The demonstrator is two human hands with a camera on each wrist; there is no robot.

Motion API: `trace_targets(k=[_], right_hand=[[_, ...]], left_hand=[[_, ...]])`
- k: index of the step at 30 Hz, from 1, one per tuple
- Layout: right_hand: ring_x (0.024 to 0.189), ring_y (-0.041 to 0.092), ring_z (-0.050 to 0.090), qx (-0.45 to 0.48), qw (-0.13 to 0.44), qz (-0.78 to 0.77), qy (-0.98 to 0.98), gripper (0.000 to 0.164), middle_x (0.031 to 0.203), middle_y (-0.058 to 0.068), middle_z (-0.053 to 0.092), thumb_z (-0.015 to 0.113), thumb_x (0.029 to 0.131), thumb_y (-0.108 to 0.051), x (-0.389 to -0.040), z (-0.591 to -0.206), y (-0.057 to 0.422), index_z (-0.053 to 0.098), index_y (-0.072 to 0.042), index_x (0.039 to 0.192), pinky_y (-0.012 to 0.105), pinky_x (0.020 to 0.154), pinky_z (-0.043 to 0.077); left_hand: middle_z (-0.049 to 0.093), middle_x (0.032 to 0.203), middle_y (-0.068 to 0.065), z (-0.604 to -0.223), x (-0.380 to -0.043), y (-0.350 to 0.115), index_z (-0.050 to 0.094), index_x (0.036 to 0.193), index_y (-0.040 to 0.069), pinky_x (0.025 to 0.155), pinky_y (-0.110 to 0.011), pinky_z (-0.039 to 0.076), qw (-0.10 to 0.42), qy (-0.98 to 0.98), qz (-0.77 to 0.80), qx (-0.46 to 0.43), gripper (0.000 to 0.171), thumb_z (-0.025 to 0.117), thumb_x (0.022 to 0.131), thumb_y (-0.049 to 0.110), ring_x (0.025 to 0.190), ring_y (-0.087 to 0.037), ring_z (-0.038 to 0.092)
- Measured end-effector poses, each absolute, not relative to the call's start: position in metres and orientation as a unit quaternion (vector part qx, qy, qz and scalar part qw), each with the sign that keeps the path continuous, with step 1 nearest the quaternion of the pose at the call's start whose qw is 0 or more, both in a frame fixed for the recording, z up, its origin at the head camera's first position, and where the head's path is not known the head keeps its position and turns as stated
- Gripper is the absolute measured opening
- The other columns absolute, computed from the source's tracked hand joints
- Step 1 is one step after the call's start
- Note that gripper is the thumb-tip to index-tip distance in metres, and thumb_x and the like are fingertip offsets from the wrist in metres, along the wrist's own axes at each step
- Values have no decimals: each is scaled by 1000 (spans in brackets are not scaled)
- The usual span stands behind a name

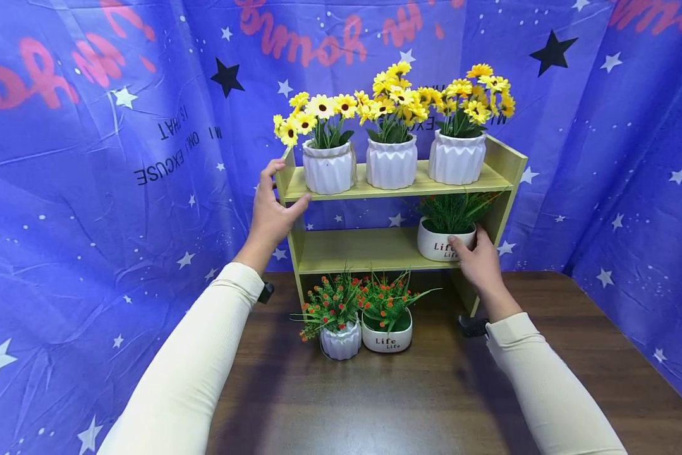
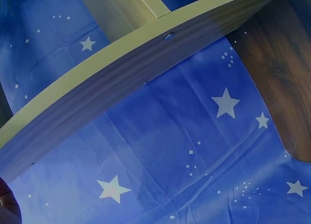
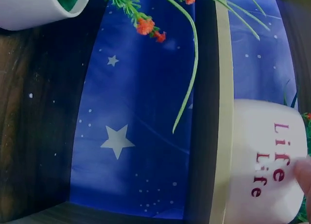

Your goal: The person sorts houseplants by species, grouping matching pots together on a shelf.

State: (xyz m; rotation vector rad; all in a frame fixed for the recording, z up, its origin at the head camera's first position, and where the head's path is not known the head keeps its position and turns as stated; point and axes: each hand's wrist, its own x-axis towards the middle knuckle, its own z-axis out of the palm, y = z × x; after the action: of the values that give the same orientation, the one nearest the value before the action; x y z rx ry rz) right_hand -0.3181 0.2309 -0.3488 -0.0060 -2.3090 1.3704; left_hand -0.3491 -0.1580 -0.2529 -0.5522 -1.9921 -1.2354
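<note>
- Well over to the left, a blue star-printed curtain (image 1: pixel 67 284) is hanging.
- Next, the left hand (image 1: pixel 272 212) is gripping the wooden rack (image 1: pixel 363 249) at its upper left corner, fingers bending round the side panel, thumb reaching the upper board's front edge.
- On the near side of the rack's left half, a fluted pot (image 1: pixel 341 343) and an oval "Life" pot (image 1: pixel 387 341), both bearing red flowers, are standing side by side on the table (image 1: pixel 375 404).
- Above, three white pots of yellow flowers (image 1: pixel 392 164) are standing in a row along the upper board.
- Farther right, another "Life" planter (image 1: pixel 436 245) is sitting at the middle board's right end, just left of the right hand (image 1: pixel 481 262).
- That hand is partly closing round the planter, thumb pressing its front, fingers holding its right side.
</note>
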Motion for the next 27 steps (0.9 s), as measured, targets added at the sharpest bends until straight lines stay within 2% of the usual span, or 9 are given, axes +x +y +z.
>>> trace_targets(k=[3, 6, 10, 13, 15, 17, 19, 24, 27], right_hand=[[134, 40, 41, -29, 251, 509, -823, 69, 147, 29, 42, 57, 100, -29, -309, -353, 228, 27, 3, 153, 51, 109, 33], [132, 37, 45, -52, 292, 532, -793, 61, 145, 26, 46, 61, 97, -23, -293, -366, 222, 39, 4, 148, 47, 108, 38], [120, 29, 56, -57, 339, 548, -763, 45, 131, 21, 59, 66, 94, -19, -269, -393, 213, 56, 2, 133, 29, 93, 47], [114, 26, 58, -53, 350, 554, -753, 37, 122, 17, 65, 67, 93, -15, -256, -413, 206, 61, 2, 126, 18, 84, 45], [111, 27, 59, -48, 344, 558, -753, 35, 119, 17, 65, 67, 94, -13, -250, -425, 202, 61, 3, 124, 15, 82, 44], [111, 28, 60, -46, 318, 560, -763, 34, 119, 18, 65, 66, 94, -12, -246, -437, 197, 61, 4, 124, 15, 84, 44], [114, 30, 60, -44, 276, 561, -779, 36, 124, 21, 63, 66, 95, -13, -244, -449, 193, 59, 5, 126, 20, 88, 46], [124, 38, 53, -17, 139, 556, -820, 52, 138, 26, 52, 67, 95, -21, -246, -473, 185, 48, 4, 137, 45, 100, 44], [128, 42, 48, 15, 80, 555, -828, 64, 143, 27, 46, 70, 94, -26, -250, -481, 180, 42, 3, 143, 53, 103, 41]], left_hand=[[40, 153, 1, -251, -349, -158, 40, 137, 9, 104, -41, 37, 358, -772, -480, -214, 69, 80, 81, 15, 129, -24, 43], [40, 153, 0, -252, -348, -158, 41, 136, 9, 105, -41, 36, 359, -771, -481, -213, 68, 80, 80, 14, 131, -24, 42], [39, 153, 2, -253, -347, -157, 41, 137, 11, 105, -42, 36, 352, -775, -482, -209, 68, 80, 81, 15, 131, -24, 42], [38, 154, 4, -252, -348, -156, 40, 137, 12, 105, -41, 36, 347, -777, -482, -211, 69, 80, 82, 16, 131, -23, 42], [39, 154, 2, -252, -348, -156, 40, 137, 10, 106, -40, 36, 352, -773, -483, -214, 68, 80, 81, 15, 132, -23, 42], [40, 153, 0, -250, -348, -156, 40, 136, 8, 106, -39, 35, 357, -769, -484, -216, 68, 80, 81, 14, 132, -22, 42], [40, 153, -1, -250, -349, -156, 41, 136, 8, 107, -38, 35, 360, -768, -483, -217, 68, 80, 81, 13, 133, -22, 42], [38, 154, 1, -249, -349, -158, 39, 137, 11, 106, -39, 35, 350, -776, -478, -215, 68, 79, 82, 14, 132, -22, 41], [39, 153, 0, -249, -348, -158, 40, 137, 8, 106, -37, 35, 354, -773, -479, -216, 68, 79, 82, 13, 133, -21, 40]])
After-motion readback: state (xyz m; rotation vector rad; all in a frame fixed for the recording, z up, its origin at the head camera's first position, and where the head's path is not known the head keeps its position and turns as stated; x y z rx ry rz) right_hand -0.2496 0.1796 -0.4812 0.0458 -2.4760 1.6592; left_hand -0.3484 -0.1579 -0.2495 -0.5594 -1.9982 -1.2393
